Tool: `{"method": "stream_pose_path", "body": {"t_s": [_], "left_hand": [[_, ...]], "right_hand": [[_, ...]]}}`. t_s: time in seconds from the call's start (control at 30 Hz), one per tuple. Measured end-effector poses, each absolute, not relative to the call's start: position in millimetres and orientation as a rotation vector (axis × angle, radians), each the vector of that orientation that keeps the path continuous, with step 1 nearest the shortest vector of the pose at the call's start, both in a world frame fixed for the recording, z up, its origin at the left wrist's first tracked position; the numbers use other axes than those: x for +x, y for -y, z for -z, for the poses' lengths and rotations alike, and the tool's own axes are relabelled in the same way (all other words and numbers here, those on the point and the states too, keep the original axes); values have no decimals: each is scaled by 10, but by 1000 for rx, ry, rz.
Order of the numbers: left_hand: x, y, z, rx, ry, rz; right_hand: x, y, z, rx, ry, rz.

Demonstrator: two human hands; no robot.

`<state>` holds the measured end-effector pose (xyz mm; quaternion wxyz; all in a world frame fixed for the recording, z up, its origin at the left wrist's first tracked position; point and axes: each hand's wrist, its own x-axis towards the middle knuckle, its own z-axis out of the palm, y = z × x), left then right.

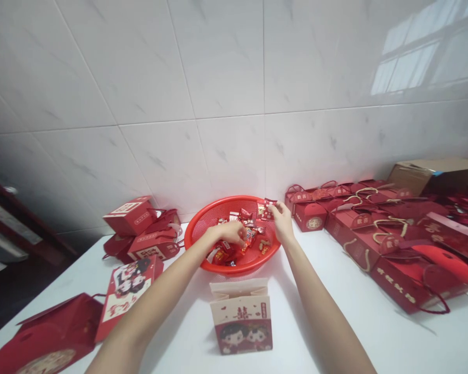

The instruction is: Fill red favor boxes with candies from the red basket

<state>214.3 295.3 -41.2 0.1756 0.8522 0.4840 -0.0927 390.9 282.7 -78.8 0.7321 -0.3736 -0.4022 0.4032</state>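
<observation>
A red mesh basket stands against the wall with several wrapped candies in it. My left hand is over the candies inside the basket, its fingers curled down; whatever is between them is hidden. At the basket's right rim my right hand pinches a red and white candy packet. Nearer to me, between my forearms, an open paper box with two cartoon faces stands upright.
Red gift boxes are stacked at the left, with more boxes in front of them. Rows of red boxes with handles fill the right side. A cardboard carton sits behind them. The tiled wall bounds the white table.
</observation>
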Motion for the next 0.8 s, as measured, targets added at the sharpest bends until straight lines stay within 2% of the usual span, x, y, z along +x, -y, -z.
{"method": "stream_pose_path", "body": {"t_s": [0.23,0.5,0.8], "left_hand": [[2249,-2770,595,2516,-1517,467],[2393,-2844,663,2532,-1517,436],[2082,-2873,380,2388,-1482,325]], "right_hand": [[3904,-2839,784,-797,881,-936],[3918,-2820,775,-775,897,-957],[3923,-2809,752,-764,860,-966]]}}
